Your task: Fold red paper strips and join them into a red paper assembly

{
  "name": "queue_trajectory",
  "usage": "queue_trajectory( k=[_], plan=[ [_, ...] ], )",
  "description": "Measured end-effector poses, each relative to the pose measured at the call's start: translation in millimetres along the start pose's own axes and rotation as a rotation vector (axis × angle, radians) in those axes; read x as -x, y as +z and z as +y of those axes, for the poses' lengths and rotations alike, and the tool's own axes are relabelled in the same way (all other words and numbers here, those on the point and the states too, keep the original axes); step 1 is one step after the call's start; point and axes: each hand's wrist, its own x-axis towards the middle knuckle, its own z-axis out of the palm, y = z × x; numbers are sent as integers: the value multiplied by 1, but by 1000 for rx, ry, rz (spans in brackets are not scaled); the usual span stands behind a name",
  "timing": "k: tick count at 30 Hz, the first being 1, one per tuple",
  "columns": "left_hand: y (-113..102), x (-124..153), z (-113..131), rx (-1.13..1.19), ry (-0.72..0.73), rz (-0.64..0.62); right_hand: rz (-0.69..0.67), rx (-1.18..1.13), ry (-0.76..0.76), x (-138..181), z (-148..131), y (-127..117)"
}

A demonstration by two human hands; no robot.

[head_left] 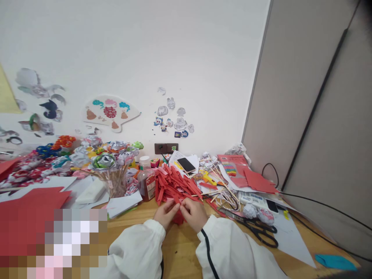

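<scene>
Both hands meet at the middle of the wooden table [180, 252], in white sleeves. My left hand [166, 212] and my right hand [193, 212] pinch a small piece of red paper [178, 219] between their closed fingers. Just behind the hands lies a pile of folded red paper strips [174, 184].
Black scissors [260, 231] lie to the right, by crumpled paper balls and a glue gun [209, 178]. A phone [186, 164] rests on papers at the back. Paper flowers on sticks [109, 164] and a bottle [146, 182] stand left. Red sheets [31, 201] lie far left, cables run right.
</scene>
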Motion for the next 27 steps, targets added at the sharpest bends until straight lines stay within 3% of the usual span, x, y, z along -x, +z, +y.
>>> queue_trajectory(
  k=[6, 11, 17, 23, 27],
  plan=[
    [4, 12, 11, -142, 85, -189, -27, -234, 35, 0, -3, 6],
    [2, 12, 17, -208, 141, -167, -99, -469, 73, -3, 1, 6],
    [-4, 4, 8, -178, 54, -213, 96, -553, 267, -7, 8, 8],
    [0, 8, -1, -173, 35, -264, -37, -928, 284, -11, 9, 8],
    [1, 9, -3, -172, -36, -277, -10, -1022, 324, -10, 10, 6]
  ],
)
